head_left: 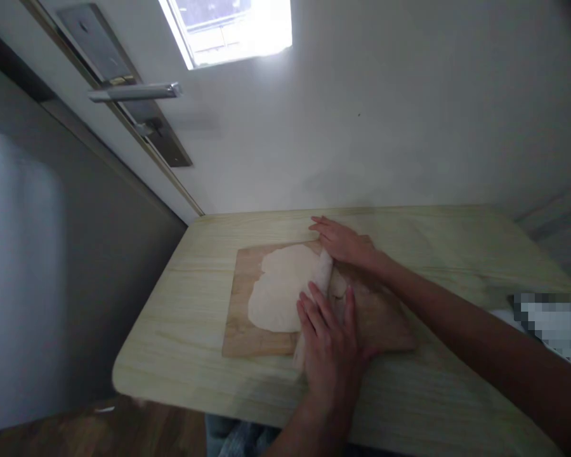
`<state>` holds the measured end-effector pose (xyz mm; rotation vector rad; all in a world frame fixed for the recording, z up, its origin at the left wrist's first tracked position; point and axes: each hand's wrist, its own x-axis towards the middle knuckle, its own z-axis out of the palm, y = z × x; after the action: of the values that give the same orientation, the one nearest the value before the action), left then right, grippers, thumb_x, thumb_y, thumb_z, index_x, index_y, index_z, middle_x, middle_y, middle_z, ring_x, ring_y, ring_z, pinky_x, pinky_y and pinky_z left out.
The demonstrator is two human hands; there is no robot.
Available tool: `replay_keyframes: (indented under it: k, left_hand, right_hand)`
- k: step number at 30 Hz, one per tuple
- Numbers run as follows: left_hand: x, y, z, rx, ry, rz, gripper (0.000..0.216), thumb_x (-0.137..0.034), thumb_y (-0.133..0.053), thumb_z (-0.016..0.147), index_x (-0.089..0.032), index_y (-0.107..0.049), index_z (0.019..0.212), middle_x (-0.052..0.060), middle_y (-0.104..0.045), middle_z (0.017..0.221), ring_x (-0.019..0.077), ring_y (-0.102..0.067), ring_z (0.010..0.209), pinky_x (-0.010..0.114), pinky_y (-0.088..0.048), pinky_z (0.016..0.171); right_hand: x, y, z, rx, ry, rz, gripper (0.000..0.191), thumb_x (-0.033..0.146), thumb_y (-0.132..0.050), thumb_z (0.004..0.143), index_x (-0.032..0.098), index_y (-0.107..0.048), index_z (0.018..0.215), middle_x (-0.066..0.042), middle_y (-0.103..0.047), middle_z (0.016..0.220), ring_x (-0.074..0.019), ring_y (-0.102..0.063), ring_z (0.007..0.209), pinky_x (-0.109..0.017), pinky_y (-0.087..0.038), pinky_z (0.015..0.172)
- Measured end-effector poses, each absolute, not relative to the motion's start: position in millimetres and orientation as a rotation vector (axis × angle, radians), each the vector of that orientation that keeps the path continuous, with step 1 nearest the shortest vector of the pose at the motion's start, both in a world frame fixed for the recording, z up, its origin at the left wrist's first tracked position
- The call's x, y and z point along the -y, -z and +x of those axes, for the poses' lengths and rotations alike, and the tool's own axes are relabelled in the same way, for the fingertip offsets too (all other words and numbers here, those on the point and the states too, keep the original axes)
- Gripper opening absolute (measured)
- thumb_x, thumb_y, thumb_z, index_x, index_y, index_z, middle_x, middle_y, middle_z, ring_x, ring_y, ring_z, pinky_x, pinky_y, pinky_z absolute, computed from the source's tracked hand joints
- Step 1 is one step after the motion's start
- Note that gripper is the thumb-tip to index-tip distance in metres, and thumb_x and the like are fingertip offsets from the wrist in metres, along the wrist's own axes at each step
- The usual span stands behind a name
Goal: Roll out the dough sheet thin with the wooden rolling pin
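- We could read no text, label, brand, number or sign anywhere
- On the metal door plate, we made out no lettering
- On the wooden board and the pale tabletop, we found no legible mark
- Under the pixelated patch at right, we could not tell whether print lay

From my end I see pale, thin, uneven-edged dough flat on the wooden board. The pale rolling pin slants across it, overhanging the board's near edge.
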<state>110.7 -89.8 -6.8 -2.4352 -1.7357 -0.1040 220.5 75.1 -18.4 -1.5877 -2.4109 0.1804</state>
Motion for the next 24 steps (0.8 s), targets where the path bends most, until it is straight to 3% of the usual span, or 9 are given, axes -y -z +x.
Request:
replay_keyframes:
  k: [5, 9, 14, 19, 24]
  left_hand:
    - [85, 6, 104, 1.664, 0.221, -2.506, 0.087, -0.056, -0.062, 0.062, -0.022, -0.025, 0.133, 0.024, -0.038, 0.128, 0.0419, -0.032, 0.118, 0.054, -0.035, 0.090]
    - [81, 1, 90, 1.602, 0.314, -2.611, 0.071, -0.037, -0.058, 0.074, -0.017, -0.024, 0.133, 0.026, -0.035, 0.130, 0.0368, -0.032, 0.120, 0.049, -0.038, 0.091]
    - [66, 4, 60, 1.673, 0.408, -2.715, 0.066, -0.020, -0.053, 0.077, -0.006, -0.019, 0.131, 0.025, -0.029, 0.134, 0.0317, -0.025, 0.125, 0.047, -0.033, 0.097]
    - [53, 13, 35, 1.816, 0.446, -2.776, 0.066, -0.031, -0.049, 0.079, 0.000, -0.018, 0.129, 0.027, -0.026, 0.135, 0.0327, -0.019, 0.127, 0.051, -0.027, 0.099]
    - [53, 16, 31, 1.839, 0.551, -2.850, 0.065, -0.036, -0.041, 0.083, 0.001, -0.016, 0.130, 0.026, -0.021, 0.137, 0.0303, -0.013, 0.129, 0.048, -0.022, 0.102]
  right_hand:
    - [-79, 15, 212, 2.344, -0.180, -1.709, 0.041, 0.008, -0.030, 0.078, 0.010, -0.056, 0.110, -0.009, -0.052, 0.121, -0.0141, -0.044, 0.114, -0.027, -0.032, 0.096]
    - [-83, 10, 204, 2.278, -0.180, -1.814, 0.039, 0.010, -0.032, 0.077, 0.010, -0.058, 0.106, -0.009, -0.058, 0.113, -0.0156, -0.051, 0.105, -0.025, -0.037, 0.089]
    - [-87, 1, 181, 2.198, -0.119, -1.899, 0.037, 0.013, -0.034, 0.078, 0.015, -0.056, 0.107, -0.007, -0.058, 0.113, -0.0156, -0.052, 0.103, -0.025, -0.039, 0.085]
    - [-93, -5, 153, 2.181, -0.093, -1.952, 0.035, 0.016, -0.037, 0.078, 0.019, -0.057, 0.106, -0.008, -0.060, 0.109, -0.0188, -0.054, 0.099, -0.030, -0.042, 0.079]
    - [-97, -7, 140, 2.236, -0.089, -1.998, 0.030, 0.013, -0.039, 0.076, 0.015, -0.062, 0.096, -0.013, -0.063, 0.099, -0.0210, -0.057, 0.093, -0.031, -0.042, 0.075]
